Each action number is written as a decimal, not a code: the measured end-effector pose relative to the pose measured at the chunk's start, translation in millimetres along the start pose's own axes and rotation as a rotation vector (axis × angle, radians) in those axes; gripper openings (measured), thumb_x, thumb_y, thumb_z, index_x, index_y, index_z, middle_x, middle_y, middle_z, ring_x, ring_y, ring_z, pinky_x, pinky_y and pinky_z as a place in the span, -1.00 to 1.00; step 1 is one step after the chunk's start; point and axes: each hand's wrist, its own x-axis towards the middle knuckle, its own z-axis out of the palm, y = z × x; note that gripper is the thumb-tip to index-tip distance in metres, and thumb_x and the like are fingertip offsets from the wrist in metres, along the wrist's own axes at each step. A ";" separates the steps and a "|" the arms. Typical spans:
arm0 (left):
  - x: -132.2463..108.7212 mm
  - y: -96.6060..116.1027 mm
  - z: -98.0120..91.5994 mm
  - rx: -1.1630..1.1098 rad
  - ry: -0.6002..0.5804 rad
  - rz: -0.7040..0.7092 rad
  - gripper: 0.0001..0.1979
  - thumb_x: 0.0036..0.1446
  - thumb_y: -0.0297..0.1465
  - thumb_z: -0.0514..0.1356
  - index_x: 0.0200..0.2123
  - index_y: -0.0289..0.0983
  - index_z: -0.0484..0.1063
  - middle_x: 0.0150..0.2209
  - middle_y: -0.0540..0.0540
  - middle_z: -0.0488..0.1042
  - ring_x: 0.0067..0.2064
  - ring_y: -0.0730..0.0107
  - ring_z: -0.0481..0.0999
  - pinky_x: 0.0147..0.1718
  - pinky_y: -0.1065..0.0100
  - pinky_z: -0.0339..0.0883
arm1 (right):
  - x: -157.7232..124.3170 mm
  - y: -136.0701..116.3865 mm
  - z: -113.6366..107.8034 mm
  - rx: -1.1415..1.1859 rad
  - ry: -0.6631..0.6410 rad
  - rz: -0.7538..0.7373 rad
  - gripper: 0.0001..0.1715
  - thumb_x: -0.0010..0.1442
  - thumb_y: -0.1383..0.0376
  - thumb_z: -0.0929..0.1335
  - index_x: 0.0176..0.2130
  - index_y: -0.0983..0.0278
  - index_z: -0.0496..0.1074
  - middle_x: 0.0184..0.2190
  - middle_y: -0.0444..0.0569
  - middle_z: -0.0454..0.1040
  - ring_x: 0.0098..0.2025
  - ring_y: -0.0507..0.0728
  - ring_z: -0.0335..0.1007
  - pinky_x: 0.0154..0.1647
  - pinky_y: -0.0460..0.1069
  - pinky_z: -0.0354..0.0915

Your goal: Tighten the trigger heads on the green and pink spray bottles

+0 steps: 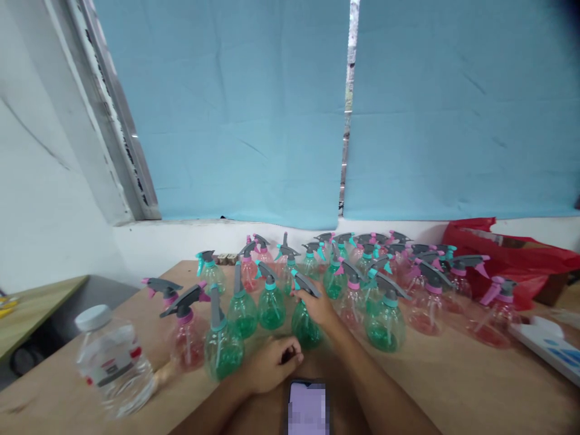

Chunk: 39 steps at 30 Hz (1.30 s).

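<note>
My right hand (pixel 317 303) is wrapped round the neck and grey-and-turquoise trigger head of a green spray bottle (pixel 307 326), which stands on the table in front of me. My left hand (pixel 275 364) rests on the tabletop just left of that bottle, its fingers loosely curled in and nothing visible in them. Close to the left hand is another green spray bottle (pixel 224 350) with a grey head. Right of my right forearm stands a green spray bottle (pixel 384 323) with liquid in it. A phone (pixel 308 408) lies below my hands, its screen lit.
Several green and pink spray bottles crowd the wooden table (pixel 254 411) back to the wall. A clear water bottle (pixel 115 362) with a white cap stands at left. On the right are a white device (pixel 548 344) and a red plastic bag (pixel 512 260). Blue curtains (pixel 249 109) hang behind.
</note>
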 end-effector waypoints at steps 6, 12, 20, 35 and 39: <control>1.2 -0.7 0.5 0.021 -0.006 0.019 -0.82 0.34 -0.30 0.12 -0.30 -0.24 0.42 -0.46 0.07 0.38 -0.42 0.44 0.33 -0.42 0.43 0.11 | 0.3 2.7 -1.2 0.027 -0.037 -0.010 -0.79 0.04 0.35 0.33 -0.31 0.20 0.56 -0.42 -0.16 0.53 -0.39 0.07 0.37 -0.28 -0.05 0.30; 1.0 -0.5 0.7 0.035 -0.008 0.036 -0.82 0.34 -0.32 0.11 -0.30 -0.24 0.44 -0.47 0.08 0.38 -0.43 0.46 0.31 -0.43 0.44 0.10 | -1.5 4.2 -4.1 0.011 -0.076 -0.057 -0.69 0.07 0.34 0.33 -0.19 0.19 0.57 -0.27 -0.12 0.57 -0.28 0.10 0.41 -0.18 -0.03 0.31; 0.2 0.3 -0.3 0.033 -0.021 0.034 -0.79 0.35 -0.30 0.10 -0.28 -0.24 0.46 -0.47 0.07 0.37 -0.44 0.46 0.31 -0.45 0.44 0.07 | -1.9 3.9 -1.1 0.006 -0.044 -0.032 -0.68 0.07 0.33 0.33 -0.19 0.20 0.60 -0.38 -0.15 0.53 -0.37 0.07 0.35 -0.25 -0.05 0.29; -0.8 -7.1 3.8 0.053 -0.008 0.050 -0.82 0.34 -0.33 0.11 -0.29 -0.24 0.46 -0.47 0.06 0.38 -0.43 0.45 0.32 -0.43 0.45 0.09 | -3.8 -0.5 0.7 -0.032 -0.056 -0.042 -0.66 0.12 0.32 0.33 -0.13 0.21 0.60 -0.30 -0.10 0.56 -0.36 0.08 0.37 -0.24 -0.03 0.31; -0.5 -8.0 4.5 0.067 -0.007 0.064 -0.81 0.34 -0.33 0.11 -0.29 -0.24 0.46 -0.46 0.06 0.39 -0.42 0.45 0.32 -0.43 0.45 0.10 | -5.4 -2.3 2.3 -0.035 -0.033 -0.050 -0.69 0.14 0.29 0.32 -0.14 0.21 0.58 -0.29 -0.10 0.57 -0.36 0.08 0.37 -0.24 -0.03 0.31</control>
